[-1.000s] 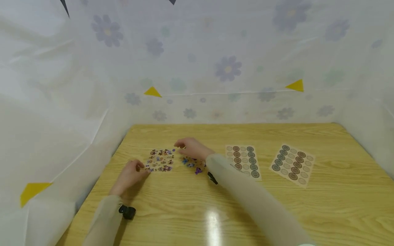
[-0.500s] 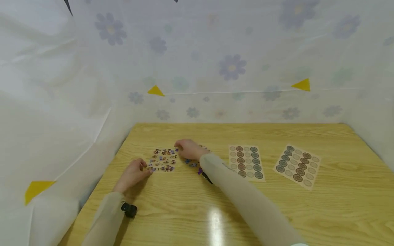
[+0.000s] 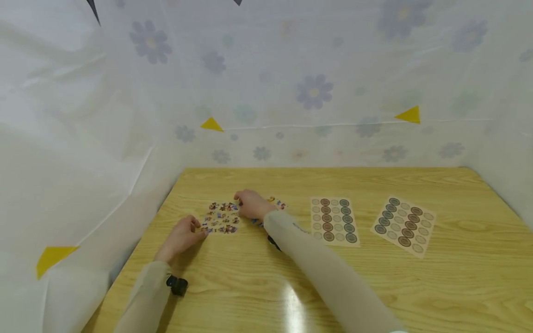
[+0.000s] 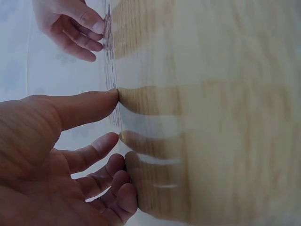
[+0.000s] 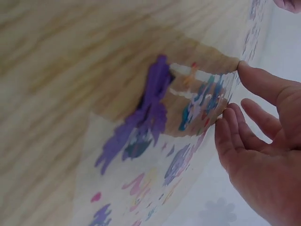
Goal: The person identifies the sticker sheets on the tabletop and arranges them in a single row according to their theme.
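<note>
A sheet of small colourful stickers (image 3: pixel 221 221) lies flat at the left of the table. At its near left corner rests my left hand (image 3: pixel 180 237), thumb tip on the edge and fingers loosely bent in the left wrist view. My right hand (image 3: pixel 251 205) reaches to the far right corner of that sheet, covering part of a second sticker sheet (image 5: pixel 160 202). In the right wrist view, its thumb and fingertips touch down apart from each other at the sheet's surface. A purple winged cutout (image 5: pixel 153 103) lies at the second sheet's edge, hidden under the sleeve in the head view.
Two sheets printed with rows of circles, one straight (image 3: pixel 334 221) and one turned (image 3: pixel 403 225), lie to the right on the wooden table (image 3: pixel 416 286). A flowered white curtain (image 3: pixel 270 92) with yellow triangles encloses the back and sides. Black cameras (image 3: pixel 179 286) sit on the wrists.
The right hand has come down and slightly left to the corner of the left sheet, covering the purple spot there. Its sleeve now hides the purple cutout. The left hand stays in place.
</note>
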Action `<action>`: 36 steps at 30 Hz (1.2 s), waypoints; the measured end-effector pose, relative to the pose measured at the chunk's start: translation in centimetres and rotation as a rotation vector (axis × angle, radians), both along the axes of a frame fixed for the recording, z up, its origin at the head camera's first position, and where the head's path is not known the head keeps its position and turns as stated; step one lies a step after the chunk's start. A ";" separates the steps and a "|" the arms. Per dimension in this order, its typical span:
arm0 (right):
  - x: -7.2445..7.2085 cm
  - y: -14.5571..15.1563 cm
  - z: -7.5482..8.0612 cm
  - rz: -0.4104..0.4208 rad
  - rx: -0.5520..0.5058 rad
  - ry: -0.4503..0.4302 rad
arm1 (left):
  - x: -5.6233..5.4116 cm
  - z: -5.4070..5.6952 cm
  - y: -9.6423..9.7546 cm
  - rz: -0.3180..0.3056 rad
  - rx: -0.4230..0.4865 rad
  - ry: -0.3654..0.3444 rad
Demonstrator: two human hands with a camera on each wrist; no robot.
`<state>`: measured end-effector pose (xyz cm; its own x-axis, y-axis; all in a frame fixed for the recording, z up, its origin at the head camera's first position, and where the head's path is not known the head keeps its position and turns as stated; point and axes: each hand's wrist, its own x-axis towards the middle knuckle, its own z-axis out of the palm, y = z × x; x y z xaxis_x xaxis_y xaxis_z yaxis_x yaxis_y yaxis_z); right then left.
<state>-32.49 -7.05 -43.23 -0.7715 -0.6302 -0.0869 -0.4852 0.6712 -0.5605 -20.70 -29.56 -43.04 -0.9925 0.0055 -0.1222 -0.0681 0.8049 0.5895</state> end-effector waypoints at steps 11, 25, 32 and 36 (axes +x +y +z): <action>0.7 -0.4 0.8 -0.023 0.140 0.067 | 0.3 0.0 0.1 -0.005 0.009 0.008; 0.6 -0.2 0.3 -0.055 0.065 0.103 | 0.4 0.0 0.1 0.008 0.014 0.010; 1.0 0.1 0.2 -0.094 -0.099 0.093 | 0.4 -0.2 0.1 0.019 0.025 0.010; 0.8 0.2 0.0 -0.124 -0.218 0.051 | 0.4 -0.1 0.1 0.025 0.037 0.018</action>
